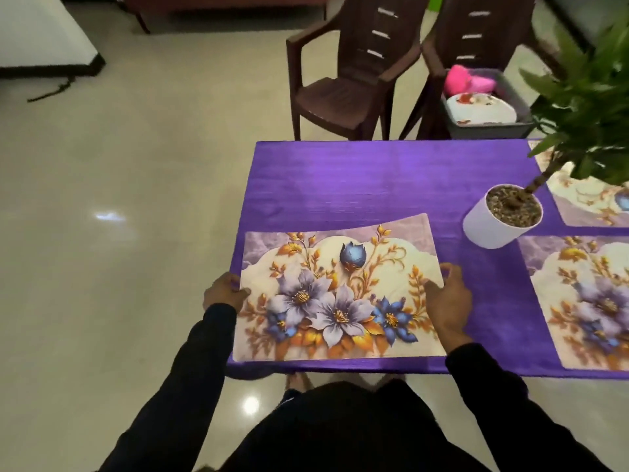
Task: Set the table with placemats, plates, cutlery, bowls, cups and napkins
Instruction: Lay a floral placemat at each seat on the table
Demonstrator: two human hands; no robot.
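Table (357,185) under a purple cloth, seen from the near edge. A floral placemat (340,294) lies at the near left corner of the table, its left and near edges close to the cloth's edges. Its far right corner curls up slightly off the cloth.

Left hand (223,292) at the placemat's left edge: thumb laid over the top face, fingers curled under or behind the edge, so it pinches the mat. Right hand (447,301) at the right edge: fingers mostly straight and spread, thumb and fingertips touching the mat's edge and top face; whether any finger is under the mat cannot be told. Both arms in dark sleeves.

Second placemat (585,301), same pattern, lies flat to the right along the near edge, apart from the first. Third placemat (578,195) farther back on the right, partly behind leaves.

White pot (493,226) with a green plant (585,97) stands on the cloth between the mats, touching none that can be seen.

Beyond the table: two brown plastic chairs. The left chair (340,90) has a bare seat. The right chair (476,35) carries a grey bin (510,127) holding white plates (480,109) and something pink (466,81), blurred. Pale glossy floor (119,199).
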